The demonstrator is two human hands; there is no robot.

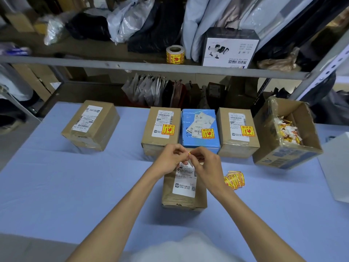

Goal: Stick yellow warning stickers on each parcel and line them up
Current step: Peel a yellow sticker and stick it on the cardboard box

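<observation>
View from above a pale blue surface [85,186], with two bare forearms reaching in from the bottom edge. A brown near parcel [184,188] lies in the middle, its white shipping label facing up and no yellow mark visible on it.

Directly over the far end of the near parcel, the left hand [171,157] and right hand [204,163] meet. The fingers of both are curled, with the fingertips pinching one small yellow sticker [188,153] between them. Only a sliver of it shows, so whether its backing is on cannot be told.

Just right of the near parcel, a fanned pile of stickers [234,179] rests on the surface.

Beyond the near parcel stands a row of three parcels, side by side and touching: a brown box [160,140], a blue box [200,140] and a second brown box [237,144]. Each carries a yellow warning label on top (red print on yellow).

Beyond and well to the left of the near parcel sits a lone brown parcel [90,125], angled, with only a white label.

Beyond and to the right, an open carton [283,157] holds crumpled sticker scraps.

Farther back, on a metal shelf [132,67], stands a sticker roll [175,54].
</observation>
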